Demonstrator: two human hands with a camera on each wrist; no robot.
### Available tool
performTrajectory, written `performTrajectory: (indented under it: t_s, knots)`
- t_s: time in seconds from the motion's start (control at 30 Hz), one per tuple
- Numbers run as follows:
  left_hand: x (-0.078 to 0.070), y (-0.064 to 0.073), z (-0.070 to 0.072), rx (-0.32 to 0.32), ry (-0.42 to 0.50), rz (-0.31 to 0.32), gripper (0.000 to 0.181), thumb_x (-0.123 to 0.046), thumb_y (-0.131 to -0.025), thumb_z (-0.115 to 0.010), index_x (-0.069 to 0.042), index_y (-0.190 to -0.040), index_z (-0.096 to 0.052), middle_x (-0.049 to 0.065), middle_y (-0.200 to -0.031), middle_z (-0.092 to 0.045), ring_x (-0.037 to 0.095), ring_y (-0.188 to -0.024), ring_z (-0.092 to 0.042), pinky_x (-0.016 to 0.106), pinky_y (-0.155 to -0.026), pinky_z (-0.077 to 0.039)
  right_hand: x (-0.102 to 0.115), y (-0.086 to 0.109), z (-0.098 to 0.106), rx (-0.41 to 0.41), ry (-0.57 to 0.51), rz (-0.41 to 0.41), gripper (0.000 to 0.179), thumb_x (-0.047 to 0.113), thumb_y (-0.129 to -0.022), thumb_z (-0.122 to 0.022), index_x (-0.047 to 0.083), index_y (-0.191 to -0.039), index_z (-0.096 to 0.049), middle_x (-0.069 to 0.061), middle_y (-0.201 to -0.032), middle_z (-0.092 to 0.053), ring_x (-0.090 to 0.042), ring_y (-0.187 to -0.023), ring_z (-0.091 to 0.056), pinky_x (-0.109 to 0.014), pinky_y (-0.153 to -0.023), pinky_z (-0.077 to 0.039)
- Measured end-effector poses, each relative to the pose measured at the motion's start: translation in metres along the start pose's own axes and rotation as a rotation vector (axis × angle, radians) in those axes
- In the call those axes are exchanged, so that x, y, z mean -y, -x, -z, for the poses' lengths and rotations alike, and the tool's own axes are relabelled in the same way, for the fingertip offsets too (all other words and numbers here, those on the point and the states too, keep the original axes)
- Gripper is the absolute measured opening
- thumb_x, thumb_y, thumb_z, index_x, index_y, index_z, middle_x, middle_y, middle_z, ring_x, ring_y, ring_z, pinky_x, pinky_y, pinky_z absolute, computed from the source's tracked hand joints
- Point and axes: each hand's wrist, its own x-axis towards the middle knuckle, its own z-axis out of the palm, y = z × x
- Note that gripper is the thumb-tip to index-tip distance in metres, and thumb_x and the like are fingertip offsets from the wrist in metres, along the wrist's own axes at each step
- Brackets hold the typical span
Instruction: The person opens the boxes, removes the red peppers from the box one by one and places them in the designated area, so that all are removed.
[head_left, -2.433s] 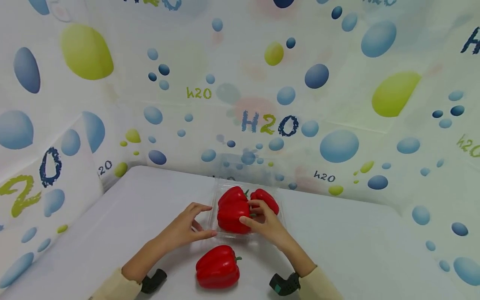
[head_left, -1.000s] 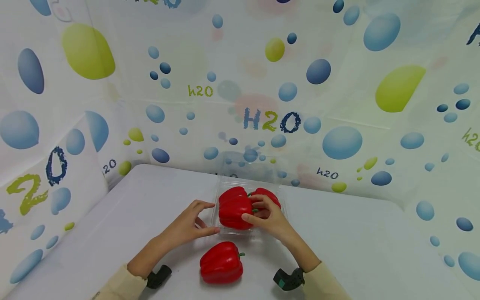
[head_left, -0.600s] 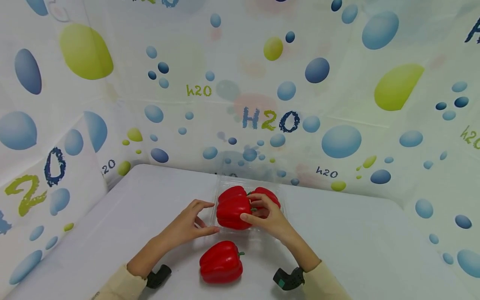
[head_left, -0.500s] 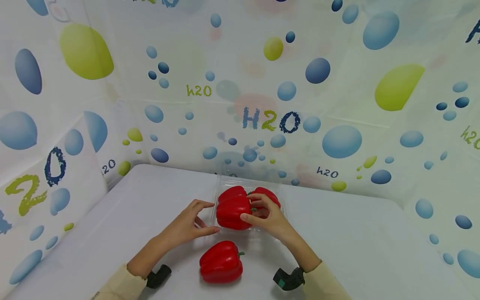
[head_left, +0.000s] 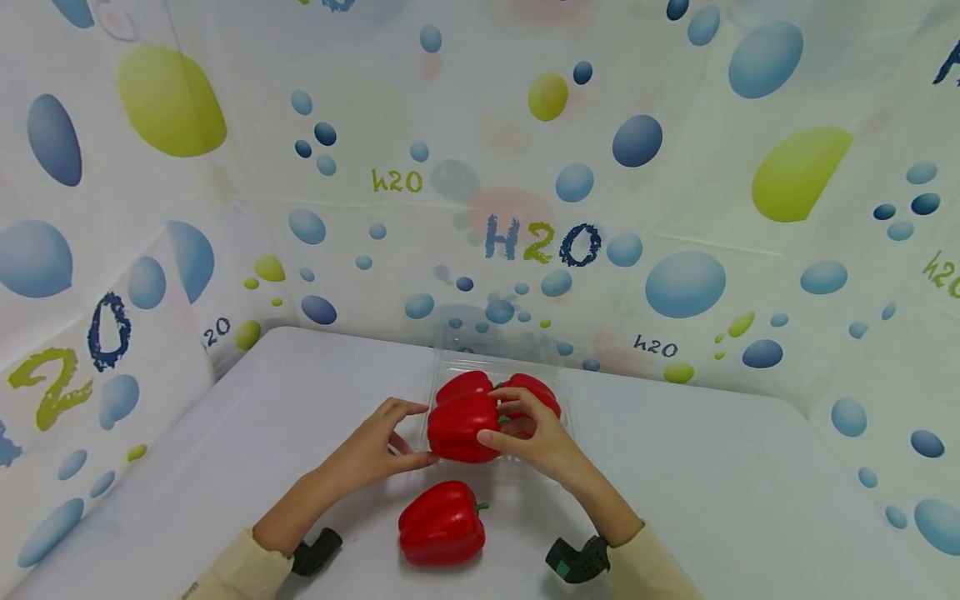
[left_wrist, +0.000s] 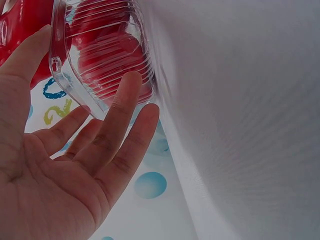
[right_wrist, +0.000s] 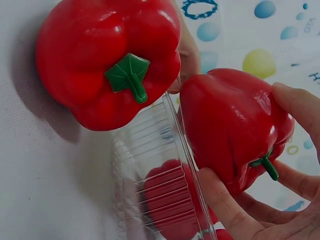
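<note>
While right-hand fingers [head_left: 521, 400] grip it, the pepper [head_left: 461, 432] runs crosswise — stem [right_wrist: 270, 169] rightward.

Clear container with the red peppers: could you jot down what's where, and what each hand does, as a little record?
Container: clear plastic, lid raised behind it
Inside it: rear-left pepper, right-side pepper, both red
Right hand: grips a third red pepper at the container's open top
Left hand: beside the container, thumb and fingers apart
Front pepper: red, on the white table
</note>
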Motion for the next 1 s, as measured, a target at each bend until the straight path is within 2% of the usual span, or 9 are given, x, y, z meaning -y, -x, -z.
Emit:
performTrajectory:
  t_s: [0.4, 1.0]
  knots:
    - [0.0013, -0.0007, -0.0002, 0.000, -0.008, -0.025, 0.068, -0.025, -0.078, -0.082, -0.005, -0.136, -0.050, 0.015, -0.129, -0.050, 0.012, -0.081, -0.062, 0.027, -0.070, -0.059, 0.0052, 0.0026, -0.0008, 0.004, 0.017, 0.013, 0.060, 0.026, -0.080, -0.081, 0.015, -0.131, -0.052, -0.011, -0.124, -0.058, -0.026, -0.103, -0.062, -0.037, -0.083, -0.058]
    - [0.0037, -0.0007, -0.0007, 0.002, -0.009, -0.028, 0.068, -0.021, -0.079, -0.082, -0.005, -0.136, -0.050, 0.015, -0.129, -0.050, 0.012, -0.082, -0.062, 0.026, -0.069, -0.059, 0.0067, 0.0040, -0.0040, 0.039, 0.015, 0.034, 0.060, 0.024, -0.080, -0.080, 0.015, -0.132, -0.051, -0.011, -0.124, -0.059, -0.026, -0.104, -0.062, -0.036, -0.082, -0.058]
